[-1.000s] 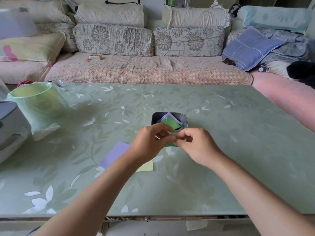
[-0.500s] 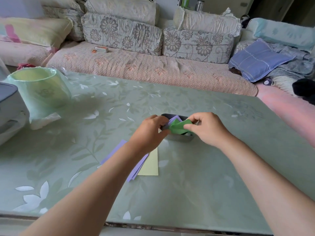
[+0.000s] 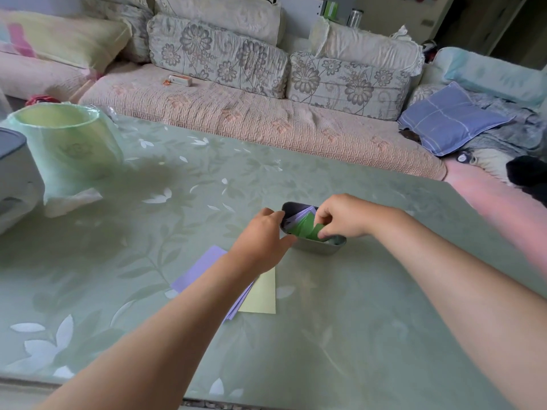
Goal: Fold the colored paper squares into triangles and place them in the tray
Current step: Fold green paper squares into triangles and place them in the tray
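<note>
A forearm [image 3: 192, 309] hides half the paper stack [image 3: 262, 294]; left hand [image 3: 260, 241] clasps the tray [image 3: 321, 250] at its 9 o'clock end, right hand [image 3: 344, 217] pinches a green triangle [image 3: 305, 227].

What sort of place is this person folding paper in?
Most likely a home living room: a quilted sofa with floral cushions runs behind the table, a blue checked pillow lies at its right end, and the table wears a leaf-patterned green cover.
</note>
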The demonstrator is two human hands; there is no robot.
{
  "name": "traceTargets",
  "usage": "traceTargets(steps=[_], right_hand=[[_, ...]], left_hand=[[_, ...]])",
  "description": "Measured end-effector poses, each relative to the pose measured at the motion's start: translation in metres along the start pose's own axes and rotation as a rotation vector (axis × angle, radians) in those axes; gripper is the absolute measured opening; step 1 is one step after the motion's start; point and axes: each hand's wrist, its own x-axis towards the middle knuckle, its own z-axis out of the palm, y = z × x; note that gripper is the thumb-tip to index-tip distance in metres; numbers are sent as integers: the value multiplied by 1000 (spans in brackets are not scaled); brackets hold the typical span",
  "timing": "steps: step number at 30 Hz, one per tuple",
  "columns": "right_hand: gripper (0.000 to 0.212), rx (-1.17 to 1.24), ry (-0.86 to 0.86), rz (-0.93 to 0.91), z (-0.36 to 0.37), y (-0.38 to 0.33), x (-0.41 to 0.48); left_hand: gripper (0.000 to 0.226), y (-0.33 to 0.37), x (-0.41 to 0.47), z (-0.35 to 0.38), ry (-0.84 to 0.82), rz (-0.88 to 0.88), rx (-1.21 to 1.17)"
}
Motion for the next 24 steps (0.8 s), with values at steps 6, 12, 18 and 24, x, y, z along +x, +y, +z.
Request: traceTargets(steps=[6,12,18,24], right_hand=[[41,-88,87,85,17,-8,10],[42,-243,160,218,27,-13,12],[48,-297,217,288,34,-14,17],[40,-323,205,299,35,-20,18]], left_hand=[[31,-1,-2,0,4,19,26],[41,0,-2,-1,2,31,55],[39,0,-2,0,3,27,57],[43,-2,-2,3,17,9,3]])
